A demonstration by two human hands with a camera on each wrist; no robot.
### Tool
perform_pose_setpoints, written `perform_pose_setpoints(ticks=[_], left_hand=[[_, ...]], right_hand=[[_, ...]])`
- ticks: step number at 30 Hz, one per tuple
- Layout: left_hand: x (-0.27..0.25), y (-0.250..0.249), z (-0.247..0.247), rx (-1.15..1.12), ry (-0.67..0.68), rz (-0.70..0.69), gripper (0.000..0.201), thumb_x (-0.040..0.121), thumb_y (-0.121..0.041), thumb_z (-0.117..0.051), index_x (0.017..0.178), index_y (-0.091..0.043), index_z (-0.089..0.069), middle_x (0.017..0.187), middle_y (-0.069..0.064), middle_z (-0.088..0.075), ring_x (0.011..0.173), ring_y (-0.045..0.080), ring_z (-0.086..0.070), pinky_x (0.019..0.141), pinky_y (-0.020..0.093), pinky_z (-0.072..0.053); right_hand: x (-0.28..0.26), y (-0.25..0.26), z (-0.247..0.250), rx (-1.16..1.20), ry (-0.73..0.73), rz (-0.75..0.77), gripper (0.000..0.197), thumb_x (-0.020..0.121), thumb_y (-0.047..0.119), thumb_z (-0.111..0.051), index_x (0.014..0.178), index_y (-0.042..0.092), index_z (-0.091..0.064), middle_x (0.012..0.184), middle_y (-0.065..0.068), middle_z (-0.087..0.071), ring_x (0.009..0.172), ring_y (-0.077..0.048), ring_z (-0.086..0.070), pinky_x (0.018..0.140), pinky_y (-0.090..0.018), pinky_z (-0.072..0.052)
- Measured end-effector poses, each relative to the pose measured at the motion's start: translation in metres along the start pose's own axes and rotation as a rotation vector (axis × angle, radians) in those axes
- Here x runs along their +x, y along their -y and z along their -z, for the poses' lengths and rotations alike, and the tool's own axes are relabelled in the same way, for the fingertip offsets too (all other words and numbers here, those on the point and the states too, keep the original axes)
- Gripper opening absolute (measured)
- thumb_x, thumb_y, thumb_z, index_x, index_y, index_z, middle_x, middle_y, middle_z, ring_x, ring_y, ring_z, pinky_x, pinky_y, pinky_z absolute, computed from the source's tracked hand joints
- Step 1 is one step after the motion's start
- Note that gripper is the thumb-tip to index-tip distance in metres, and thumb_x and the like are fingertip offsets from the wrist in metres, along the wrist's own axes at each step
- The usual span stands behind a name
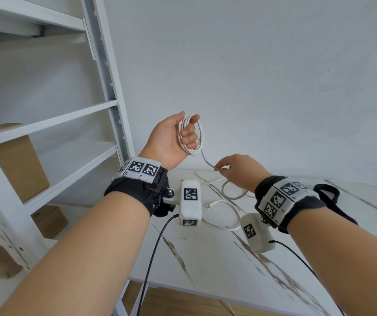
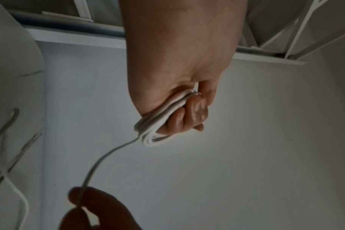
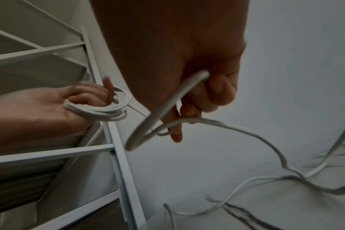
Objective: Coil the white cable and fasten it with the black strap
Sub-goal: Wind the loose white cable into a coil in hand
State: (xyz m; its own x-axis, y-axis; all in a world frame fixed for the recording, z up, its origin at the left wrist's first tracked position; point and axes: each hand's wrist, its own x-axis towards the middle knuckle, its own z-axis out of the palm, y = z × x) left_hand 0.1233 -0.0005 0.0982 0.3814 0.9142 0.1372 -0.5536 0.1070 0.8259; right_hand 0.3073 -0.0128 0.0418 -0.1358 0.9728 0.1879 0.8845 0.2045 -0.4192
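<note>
1. Fingers (image 1: 188, 134) of left hand (image 1: 171, 142) curled through the wound loops of the white cable (image 1: 193, 135), thumb over the top; several turns stacked on the palm, held up in the air against the wall (image 1: 274, 65).
2. Fingers (image 3: 217, 90) of right hand (image 1: 240, 171) pinching the free run just below and right of the coil, a short slack span between the two hands.
3. Rest of the cable lying in loose curves on the marbled table (image 1: 205, 258) below, one plug end (image 1: 208, 206) lying near the left wrist camera. Black strap not made out in any view, unless hidden; whereabouts cannot be told.
4. Step in hand, by judgement: winding on another turn. Best done by sliding the pinch down the run, sweeping it up and over the left fingers, laying each turn flat beside the last, same size as the others.
5. Worth keeping light tension only; too hard a pull likely to drag turns off the fingertips or twist the lead into a figure-eight.
6. Worth keeping the left grip firm through the centre until the strap goes round.
7. Room: white shelving (image 1: 105, 65) upright just left of the left hand, wall close behind; free air to the right and toward the body, so sweeps better made on that side.
8. Table edge close below both wrists; tail free to snag there, so lifting it clear before each turn seems wise.
</note>
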Motion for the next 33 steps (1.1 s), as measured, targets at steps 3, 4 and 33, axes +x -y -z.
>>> perform_pose_setpoints(ticks=[3, 4, 33], left_hand=[[0.003, 0.001, -0.001, -0.053, -0.097, -0.037, 0.028, 0.096, -0.020, -0.034, 0.094, -0.004, -0.058, 0.055, -0.002, -0.038, 0.046, 0.012, -0.033, 0.051, 0.024, -0.028], [0.004, 0.002, -0.001, -0.059, -0.131, -0.045, 0.026, 0.096, -0.018, -0.035, 0.095, -0.005, -0.058, 0.056, -0.002, -0.040, 0.047, 0.012, -0.034, 0.053, 0.024, -0.028], [0.011, 0.027, 0.024, 1.732, -0.397, -0.045, 0.036, 0.102, -0.026, -0.034, 0.131, -0.006, -0.038, 0.113, 0.015, -0.061, 0.106, 0.032, -0.057, 0.088, 0.038, -0.043]], right_hand=[[-0.006, 0.008, -0.003, -0.019, 0.078, 0.079, 0.027, 0.092, 0.027, -0.052, 0.109, 0.038, -0.070, 0.105, 0.007, -0.069, 0.092, -0.013, -0.061, 0.082, -0.030, -0.051], [-0.007, 0.011, -0.003, -0.018, 0.092, 0.095, 0.028, 0.092, 0.028, -0.054, 0.112, 0.039, -0.070, 0.105, 0.008, -0.069, 0.094, -0.012, -0.061, 0.085, -0.030, -0.051], [-0.001, 0.000, 0.035, 0.342, -0.489, 0.059, 0.008, 0.086, 0.020, -0.062, 0.083, 0.013, -0.059, 0.064, 0.001, -0.059, 0.061, -0.021, -0.057, 0.059, -0.032, -0.048]])
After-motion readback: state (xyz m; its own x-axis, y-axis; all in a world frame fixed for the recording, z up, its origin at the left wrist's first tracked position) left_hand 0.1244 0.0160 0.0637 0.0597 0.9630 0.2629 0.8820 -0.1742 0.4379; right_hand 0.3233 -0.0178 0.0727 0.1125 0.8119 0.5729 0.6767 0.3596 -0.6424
